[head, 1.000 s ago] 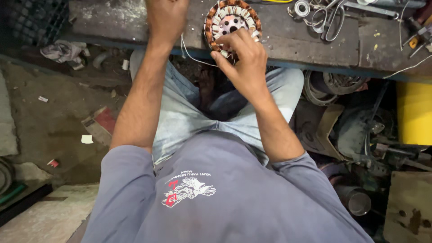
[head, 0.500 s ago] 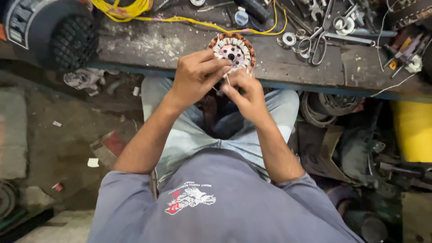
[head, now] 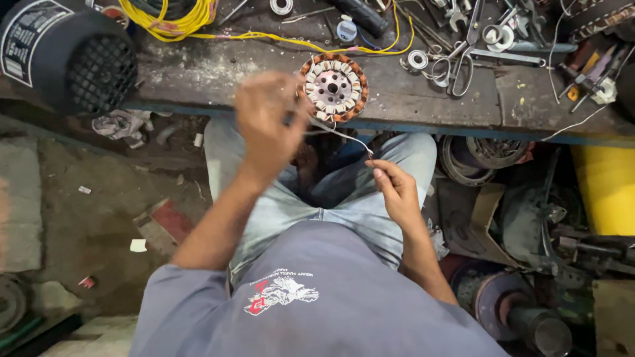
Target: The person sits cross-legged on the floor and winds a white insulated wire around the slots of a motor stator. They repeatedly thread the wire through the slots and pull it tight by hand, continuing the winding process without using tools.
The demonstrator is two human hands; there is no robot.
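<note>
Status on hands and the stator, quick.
Left hand raised beside stator, blurred, grip unclear. Right hand pinches thin wire running to stator on bench edge. Scissors nearby, not in the way.

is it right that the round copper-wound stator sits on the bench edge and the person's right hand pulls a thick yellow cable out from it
Not quite. The head view shows the right hand pinching a thin pale wire, not a yellow cable. The stator does sit on the bench edge; the yellow cable lies further back.
</note>
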